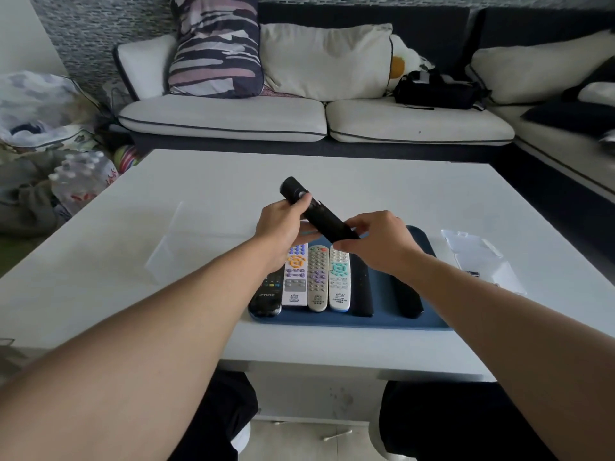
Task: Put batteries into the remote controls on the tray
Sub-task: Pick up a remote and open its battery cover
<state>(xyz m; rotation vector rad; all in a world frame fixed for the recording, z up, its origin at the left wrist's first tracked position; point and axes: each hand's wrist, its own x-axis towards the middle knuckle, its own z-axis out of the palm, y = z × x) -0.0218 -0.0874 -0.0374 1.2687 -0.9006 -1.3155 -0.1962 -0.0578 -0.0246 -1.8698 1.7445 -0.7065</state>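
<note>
A long black remote control [319, 212] is held in the air above the blue tray [382, 319], tilted with its far end up to the left. My left hand [283, 227] grips its upper part with the thumb on top. My right hand [379, 242] pinches its lower end. On the tray lie several remotes side by side: a black one [268, 296] at the left, a white one with an orange ring [295, 276], a grey one [318, 277], a white one with a teal ring [339, 281], and two plain black ones [361, 287] [407, 299]. No battery is visible.
The tray sits on a white table [199, 261]. A clear plastic package [482, 257] lies on the table to the right of the tray. A transparent sheet [173, 241] lies to the left. A sofa with cushions [319, 118] stands beyond the table.
</note>
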